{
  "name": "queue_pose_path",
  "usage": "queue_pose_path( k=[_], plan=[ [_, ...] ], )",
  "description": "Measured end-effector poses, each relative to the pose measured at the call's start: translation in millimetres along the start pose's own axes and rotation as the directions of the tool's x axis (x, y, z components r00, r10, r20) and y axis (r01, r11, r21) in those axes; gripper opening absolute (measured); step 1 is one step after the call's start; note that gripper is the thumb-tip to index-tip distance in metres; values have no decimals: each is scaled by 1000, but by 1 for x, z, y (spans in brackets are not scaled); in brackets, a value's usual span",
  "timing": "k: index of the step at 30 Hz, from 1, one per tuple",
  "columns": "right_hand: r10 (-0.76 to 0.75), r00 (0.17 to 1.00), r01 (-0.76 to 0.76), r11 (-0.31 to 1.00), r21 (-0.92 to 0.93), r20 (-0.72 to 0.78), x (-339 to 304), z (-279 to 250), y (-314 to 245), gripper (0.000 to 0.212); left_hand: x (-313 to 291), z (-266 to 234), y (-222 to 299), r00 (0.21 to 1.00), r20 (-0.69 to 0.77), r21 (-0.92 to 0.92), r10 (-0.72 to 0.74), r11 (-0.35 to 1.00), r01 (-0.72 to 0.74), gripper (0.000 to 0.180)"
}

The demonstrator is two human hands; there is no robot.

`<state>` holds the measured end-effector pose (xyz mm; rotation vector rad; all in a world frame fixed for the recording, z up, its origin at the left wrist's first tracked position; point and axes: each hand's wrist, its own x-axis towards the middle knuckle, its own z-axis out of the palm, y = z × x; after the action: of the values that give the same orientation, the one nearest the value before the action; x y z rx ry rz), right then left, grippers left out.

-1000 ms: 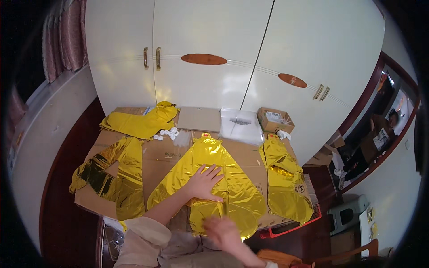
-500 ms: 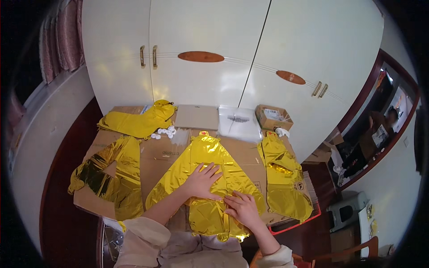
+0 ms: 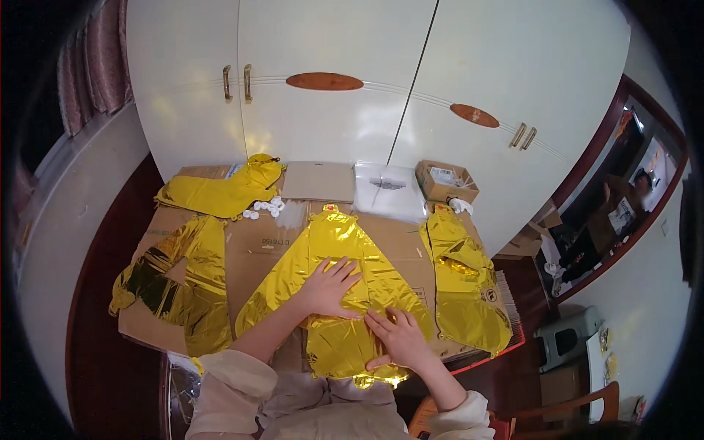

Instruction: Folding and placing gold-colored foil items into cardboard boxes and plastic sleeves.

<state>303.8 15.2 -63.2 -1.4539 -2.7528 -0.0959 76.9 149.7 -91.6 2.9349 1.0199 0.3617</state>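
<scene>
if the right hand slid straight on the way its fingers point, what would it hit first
Most likely the left hand, on its thumb side: the fingertips of the right hand point at it across the gold foil piece. Any gap looks tiny, and they may already touch.

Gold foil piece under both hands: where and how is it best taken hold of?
Probably by its narrow far tab, pinched from the far side: the gold foil piece tapers there and lies uncovered on the cardboard, whereas the left hand and right hand rest on its wider part.
</scene>
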Motion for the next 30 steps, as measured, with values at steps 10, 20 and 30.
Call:
queue_pose_path(
  k=[10, 20, 30],
  plan=[
    [31, 997, -26, 997, 79, -65, -20, -16, -14, 109, 1, 0, -3, 1000, 3, 0, 3, 1000, -3, 104],
    [909, 157, 142, -407, 902, 385, -112, 66, -98, 19, -1, 6, -1, 999, -47, 7, 19, 1000, -19, 104],
    [708, 605, -68, 502, 862, -364, -75, 29, -101, 15, 1, 5, -3, 1000, -21, 10, 7, 1000, -7, 105]
  ],
)
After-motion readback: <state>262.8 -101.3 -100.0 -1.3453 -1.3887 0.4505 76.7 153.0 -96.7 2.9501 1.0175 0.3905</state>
